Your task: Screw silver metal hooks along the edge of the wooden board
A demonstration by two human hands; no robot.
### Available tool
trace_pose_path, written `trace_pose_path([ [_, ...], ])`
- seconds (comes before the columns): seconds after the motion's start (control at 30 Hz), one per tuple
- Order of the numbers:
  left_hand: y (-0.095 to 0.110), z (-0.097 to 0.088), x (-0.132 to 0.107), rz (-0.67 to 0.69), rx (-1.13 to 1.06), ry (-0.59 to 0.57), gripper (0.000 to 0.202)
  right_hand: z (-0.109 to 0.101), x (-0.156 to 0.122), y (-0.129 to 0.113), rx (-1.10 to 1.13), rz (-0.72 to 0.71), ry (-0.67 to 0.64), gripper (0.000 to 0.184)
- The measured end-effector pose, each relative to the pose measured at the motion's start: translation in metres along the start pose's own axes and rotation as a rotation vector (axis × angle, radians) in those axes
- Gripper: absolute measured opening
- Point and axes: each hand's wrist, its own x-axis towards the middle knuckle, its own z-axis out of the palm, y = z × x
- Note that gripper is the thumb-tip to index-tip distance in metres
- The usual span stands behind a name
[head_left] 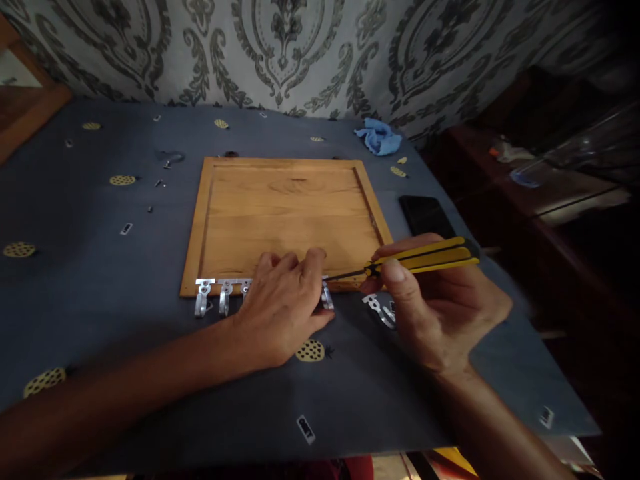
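A wooden panel with a raised frame lies flat on the table. Metal hooks are lined up along its near edge, some of them covered by my left hand. That hand rests on the near edge with curled fingers, its thumb and forefinger around the rightmost hook of the row. In my right hand is a yellow-and-black screwdriver, held nearly level and pointing left. Its tip meets the top of that same hook; the exact contact point is too small to make out.
Loose hooks lie right of the panel's near corner. Behind them are a black phone and a crumpled blue cloth. Small screws are scattered to the left. A wooden frame stands at the far left, against the patterned wall.
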Motion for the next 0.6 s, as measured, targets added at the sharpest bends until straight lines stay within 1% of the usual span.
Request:
trace_pose_path([
  [0.2, 0.001, -0.002, 0.001, -0.019, 0.008, -0.025, 0.054, 0.0, -0.003, 0.003, -0.015, 0.058, -0.045, 0.005],
  [0.33, 0.001, -0.002, 0.0, -0.007, 0.019, -0.014, 0.053, 0.0, 0.002, -0.001, -0.047, 0.036, -0.07, 0.004],
  [0.43, 0.001, -0.002, 0.0, -0.002, 0.022, -0.008, 0.053, -0.004, 0.009, -0.004, 0.008, 0.034, -0.164, 0.012],
  [0.53, 0.001, -0.002, 0.0, -0.006, 0.024, -0.008, 0.053, -0.011, 0.013, -0.004, 0.108, 0.106, -0.283, 0.001],
  [0.6, 0.001, -0.002, 0.001, -0.007, 0.026, -0.01, 0.053, -0.014, 0.014, -0.003, 0.159, 0.126, -0.321, 0.014],
])
